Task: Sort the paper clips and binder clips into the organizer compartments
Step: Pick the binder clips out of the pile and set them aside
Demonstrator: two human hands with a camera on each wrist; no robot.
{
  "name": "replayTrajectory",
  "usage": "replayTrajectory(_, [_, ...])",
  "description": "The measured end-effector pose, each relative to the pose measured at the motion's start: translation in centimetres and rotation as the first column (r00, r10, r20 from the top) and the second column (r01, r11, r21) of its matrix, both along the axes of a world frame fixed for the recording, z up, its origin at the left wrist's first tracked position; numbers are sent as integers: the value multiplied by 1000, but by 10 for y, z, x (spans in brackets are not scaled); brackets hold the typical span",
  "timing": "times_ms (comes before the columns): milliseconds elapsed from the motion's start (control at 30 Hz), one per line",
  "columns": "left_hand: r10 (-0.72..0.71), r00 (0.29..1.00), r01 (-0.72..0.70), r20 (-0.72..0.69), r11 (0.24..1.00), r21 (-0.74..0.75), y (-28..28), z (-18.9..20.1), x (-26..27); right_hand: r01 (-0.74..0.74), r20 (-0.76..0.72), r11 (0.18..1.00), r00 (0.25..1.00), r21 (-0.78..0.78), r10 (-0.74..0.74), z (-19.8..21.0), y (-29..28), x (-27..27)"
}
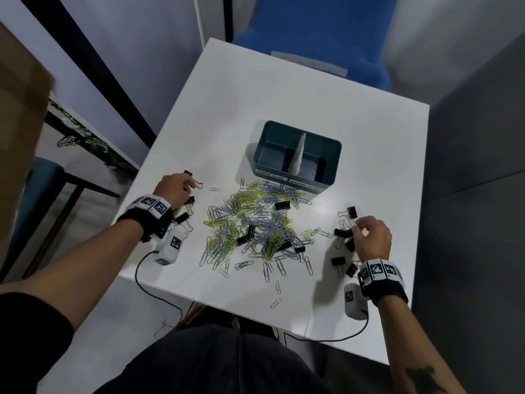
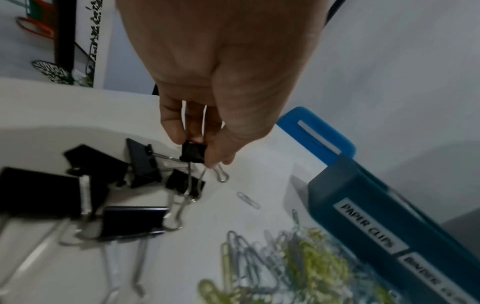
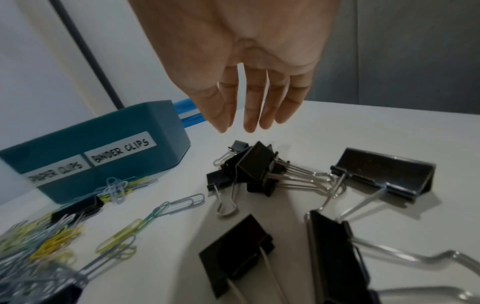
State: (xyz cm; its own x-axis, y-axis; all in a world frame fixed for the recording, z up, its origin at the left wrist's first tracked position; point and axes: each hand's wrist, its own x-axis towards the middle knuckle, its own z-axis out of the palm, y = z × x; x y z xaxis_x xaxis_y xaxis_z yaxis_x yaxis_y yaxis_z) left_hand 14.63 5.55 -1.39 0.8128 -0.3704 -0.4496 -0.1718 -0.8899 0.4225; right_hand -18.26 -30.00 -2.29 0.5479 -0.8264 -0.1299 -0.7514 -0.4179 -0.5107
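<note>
Step in hand looks like pulling binder clips out to the sides before binning. Left hand (image 2: 221,72) pinches a small black binder clip (image 2: 192,152) by its body, thumb and fingertips clamped on it, just above the table; its wire handle looks caught among the neighbouring left group of binder clips (image 2: 109,185), so I'd lift straight up and shake it loose before moving, otherwise it may drag others along. Right hand (image 3: 249,67) holds nothing in the wrist view: fingers straight, close together, hovering above the right group of binder clips (image 3: 259,170), several of which are tangled through each other's handles. Best grab there is by a black body, not the wires. Teal organizer (image 1: 295,155) sits at the far side of the white table (image 1: 284,95), two compartments split by a pale divider (image 1: 299,152), front labels read PAPER CLIPS (left) and BINDER CLIPS (right); both compartments look empty, so sorting proper hasn't landed anything yet. Left hand must cross to the right compartment, so watch the divider. Main pile of paper clips (image 1: 255,226), green and silver, lies between the hands and touches the organizer front; a few black binder clips are still buried in it, e.g. binder clip in the pile (image 1: 282,206), fish those out first. Stray paper clip (image 2: 248,200) lies near the left hand. Blue chair (image 1: 318,29) beyond the table, not in the way. Wrist camera cables (image 1: 147,280) trail off the near edge, away from the clips.
</note>
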Motion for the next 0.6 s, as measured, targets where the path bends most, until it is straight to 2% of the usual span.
replayTrajectory(100, [-124,985,108,123,986,131,3,-6,-9,-82,81,991,993,-109,91,7,15,-2])
replayTrajectory(200, [-322,900,282,295,944,170,-1,-8,-24,-168,123,981,976,-93,179,9,39,-9])
replayTrajectory(333, [-506,842,479,187,861,169,-12,-18,-56,-259,25,965,966,29,259,-5,74,-26])
replayTrajectory(500, [-564,825,546,33,811,209,-29,-22,-107,-303,-130,949,941,82,312,-16,109,-41])
replayTrajectory(600, [-598,801,592,22,797,117,-32,-29,-131,-366,-159,927,913,84,375,-21,126,-35])
